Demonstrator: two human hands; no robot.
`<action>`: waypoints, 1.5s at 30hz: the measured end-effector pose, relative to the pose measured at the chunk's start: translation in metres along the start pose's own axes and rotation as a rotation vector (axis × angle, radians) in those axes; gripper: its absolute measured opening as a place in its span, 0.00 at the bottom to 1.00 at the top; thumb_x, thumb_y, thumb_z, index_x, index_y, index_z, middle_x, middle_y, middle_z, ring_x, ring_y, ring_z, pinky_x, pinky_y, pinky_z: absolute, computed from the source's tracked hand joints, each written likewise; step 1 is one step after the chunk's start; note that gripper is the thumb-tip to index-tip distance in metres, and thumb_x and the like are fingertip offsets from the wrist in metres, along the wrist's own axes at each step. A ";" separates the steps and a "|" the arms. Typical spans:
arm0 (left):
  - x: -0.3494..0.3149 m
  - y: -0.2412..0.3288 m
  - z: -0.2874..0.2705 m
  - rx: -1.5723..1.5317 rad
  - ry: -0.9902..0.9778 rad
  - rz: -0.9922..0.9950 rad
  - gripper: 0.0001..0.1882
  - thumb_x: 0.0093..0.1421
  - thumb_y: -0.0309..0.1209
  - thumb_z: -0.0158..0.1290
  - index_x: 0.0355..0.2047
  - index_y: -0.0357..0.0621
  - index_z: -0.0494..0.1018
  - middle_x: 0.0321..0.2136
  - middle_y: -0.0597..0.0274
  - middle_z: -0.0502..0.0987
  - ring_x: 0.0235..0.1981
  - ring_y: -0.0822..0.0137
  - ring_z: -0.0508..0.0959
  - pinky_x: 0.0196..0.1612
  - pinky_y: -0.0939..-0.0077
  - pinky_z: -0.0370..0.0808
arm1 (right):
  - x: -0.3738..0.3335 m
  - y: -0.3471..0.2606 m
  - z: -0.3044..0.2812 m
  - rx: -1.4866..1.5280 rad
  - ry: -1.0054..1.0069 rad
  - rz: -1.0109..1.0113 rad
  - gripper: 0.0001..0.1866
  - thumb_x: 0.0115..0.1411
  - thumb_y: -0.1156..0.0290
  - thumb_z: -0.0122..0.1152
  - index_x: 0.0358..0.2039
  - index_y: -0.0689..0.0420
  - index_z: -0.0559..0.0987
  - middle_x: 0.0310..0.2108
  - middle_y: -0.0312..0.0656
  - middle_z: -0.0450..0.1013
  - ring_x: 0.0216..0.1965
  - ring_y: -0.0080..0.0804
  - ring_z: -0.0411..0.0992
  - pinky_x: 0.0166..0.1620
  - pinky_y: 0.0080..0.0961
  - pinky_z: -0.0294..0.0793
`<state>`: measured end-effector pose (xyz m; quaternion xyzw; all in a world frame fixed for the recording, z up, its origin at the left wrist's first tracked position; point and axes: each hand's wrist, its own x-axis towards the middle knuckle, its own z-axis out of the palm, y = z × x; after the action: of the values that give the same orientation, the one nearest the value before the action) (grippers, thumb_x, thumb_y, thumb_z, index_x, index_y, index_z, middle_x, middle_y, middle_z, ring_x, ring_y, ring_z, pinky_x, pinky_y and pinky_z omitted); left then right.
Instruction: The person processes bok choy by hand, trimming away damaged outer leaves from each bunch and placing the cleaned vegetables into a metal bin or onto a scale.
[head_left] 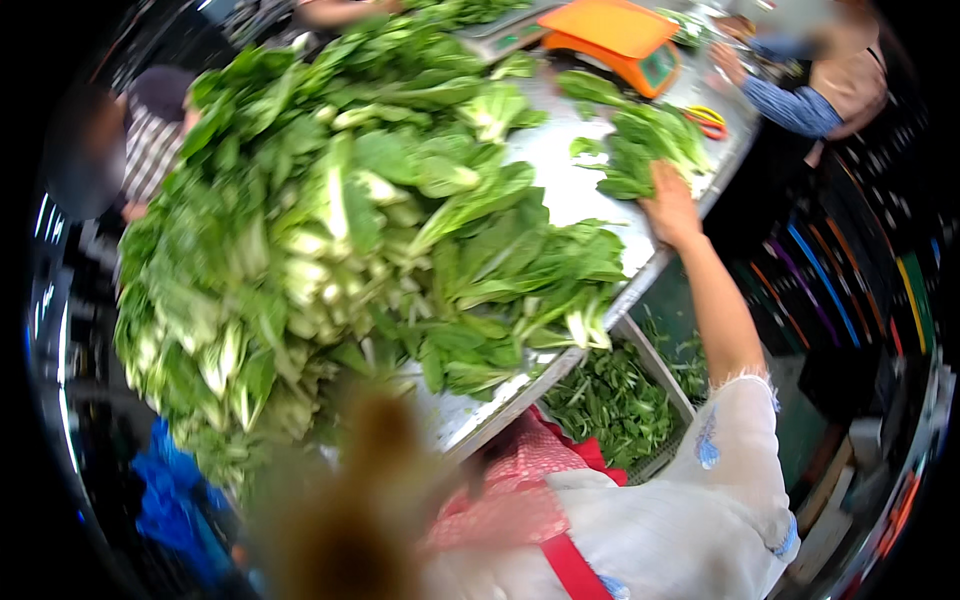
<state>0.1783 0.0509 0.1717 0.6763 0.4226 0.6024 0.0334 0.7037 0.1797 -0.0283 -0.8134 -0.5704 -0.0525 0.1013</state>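
Observation:
My right arm reaches out over the metal table (455, 415) to its right edge. There my right hand (672, 205) is closed on a small bunch of leafy greens (655, 140), its fingers partly hidden by the leaves. Left of it, a big heap of leafy greens (290, 230) with pale stems covers most of the table. Several loose bunches (540, 270) lie on the heap's near right side. Low in the picture is a large brown blur (365, 500) close to the camera. Whether my left hand is part of it, I cannot tell.
An orange weighing scale (610, 28) stands at the far end, with red-and-yellow scissors (706, 121) near it. A crate of greens (615, 405) sits below the table edge. Blue plastic (180, 500) hangs lower left. Other people work at the far right and left.

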 end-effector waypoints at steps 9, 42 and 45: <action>-0.026 -0.011 -0.037 0.359 -0.206 -0.221 0.32 0.46 0.24 0.56 0.53 0.37 0.60 0.56 0.51 0.58 0.60 0.57 0.56 0.62 0.66 0.51 | 0.001 -0.033 -0.056 -0.063 -0.042 0.042 0.50 0.43 0.66 0.66 0.63 0.56 0.47 0.63 0.52 0.46 0.62 0.49 0.49 0.61 0.40 0.51; 0.178 -0.245 -0.013 0.589 -0.627 -0.341 0.51 0.49 0.59 0.51 0.60 0.33 0.45 0.52 0.40 0.64 0.54 0.48 0.65 0.59 0.48 0.50 | 0.020 -0.563 -0.144 0.841 -0.116 -0.415 0.52 0.46 0.43 0.60 0.61 0.65 0.49 0.51 0.63 0.58 0.51 0.57 0.61 0.53 0.43 0.62; 0.196 -0.226 -0.024 0.341 -0.607 -0.426 0.51 0.49 0.57 0.52 0.59 0.31 0.47 0.52 0.37 0.63 0.54 0.46 0.65 0.58 0.56 0.58 | 0.025 -0.556 -0.144 0.941 -0.158 -0.386 0.53 0.46 0.42 0.60 0.61 0.63 0.48 0.54 0.62 0.56 0.54 0.58 0.59 0.55 0.42 0.60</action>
<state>0.0221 0.3045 0.2074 0.7165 0.6180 0.2766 0.1682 0.1949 0.3529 0.1757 -0.5612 -0.6779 0.2536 0.4016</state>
